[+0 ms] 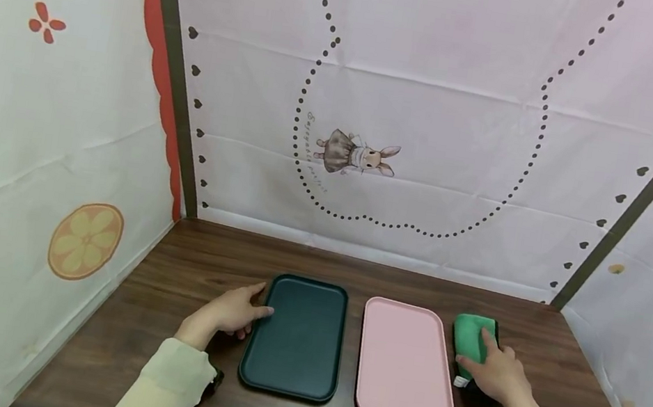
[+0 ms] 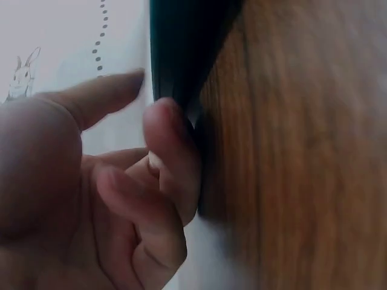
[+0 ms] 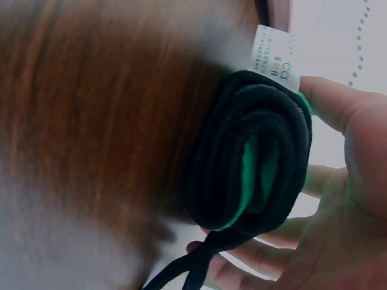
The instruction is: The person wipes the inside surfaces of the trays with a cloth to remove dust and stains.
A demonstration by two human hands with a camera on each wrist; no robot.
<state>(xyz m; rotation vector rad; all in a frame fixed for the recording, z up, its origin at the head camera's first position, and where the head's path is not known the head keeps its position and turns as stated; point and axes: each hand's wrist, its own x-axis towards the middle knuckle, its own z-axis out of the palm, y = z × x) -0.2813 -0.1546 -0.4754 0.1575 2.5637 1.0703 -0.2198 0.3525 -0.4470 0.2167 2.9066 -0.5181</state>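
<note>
In the head view my left hand is at the left edge of a dark green rectangular tray. Its thumb reaches over the rim while the other fingers bend at the tray's side; the left wrist view shows this hand pinching the tray edge. My right hand holds a rolled green cloth from above, thumb on its left side. From the right wrist, the end of the roll shows black layers, a green inner face, a white label and a black loop.
A pink tray lies between the dark green tray and the cloth. All rest on a brown wooden table. Printed fabric walls stand behind and at both sides.
</note>
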